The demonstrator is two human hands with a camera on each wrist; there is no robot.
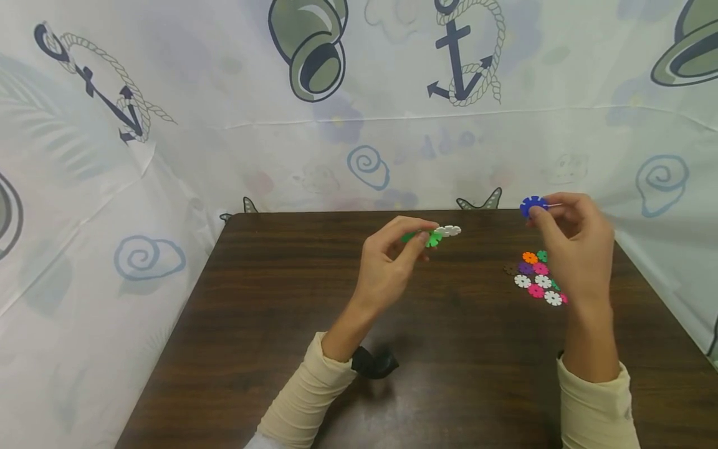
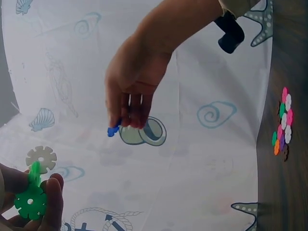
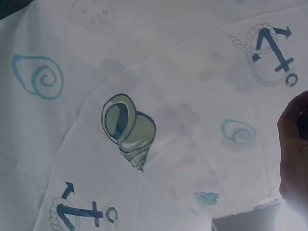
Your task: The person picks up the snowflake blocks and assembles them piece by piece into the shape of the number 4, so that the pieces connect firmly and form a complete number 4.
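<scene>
My left hand [image 1: 387, 262] is raised over the table and pinches a small chain of flower-shaped plastic discs. In the left wrist view, a green disc [image 2: 30, 204] faces the camera, a second green disc [image 2: 34, 173] stands edge-on above it, and a white disc [image 2: 41, 159] joins at the top. To the right, my right hand [image 1: 580, 249] pinches a single blue disc [image 1: 533, 206] by its edge, near the table's far edge. The two hands are apart, and the blue disc is separate from the chain.
Beside and partly behind the right hand, several loose discs [image 1: 523, 281] in white, pink, orange, purple, green and brown lie on the dark wooden table [image 1: 252, 312]. A white printed curtain [image 1: 224, 156] hangs behind and to the sides. A black device [image 1: 374, 363] sits at the left wrist.
</scene>
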